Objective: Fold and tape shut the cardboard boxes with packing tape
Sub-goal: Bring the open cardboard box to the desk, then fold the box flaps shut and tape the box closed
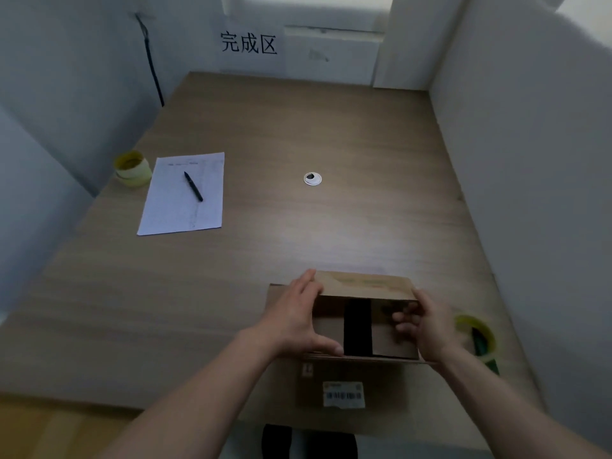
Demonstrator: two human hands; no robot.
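Head view. The box (pixel 359 329) sits at the near edge of the table (pixel 298 134), its top open, a dark gap showing between the inner flaps. My left hand (pixel 298 318) lies against the box's left side, fingers straight along the far flap (pixel 364 284), thumb on the near rim. My right hand (pixel 425 329) is at the box's right side, fingers curled inside over the right inner flap; whether they grip it I cannot tell. A tape roll (pixel 477 336) lies just right of the box. A second tape roll (pixel 131 168) stands far left, beside a sheet (pixel 178 207) bearing a pen (pixel 193 186). A label (pixel 343 394) is on the box's near face.
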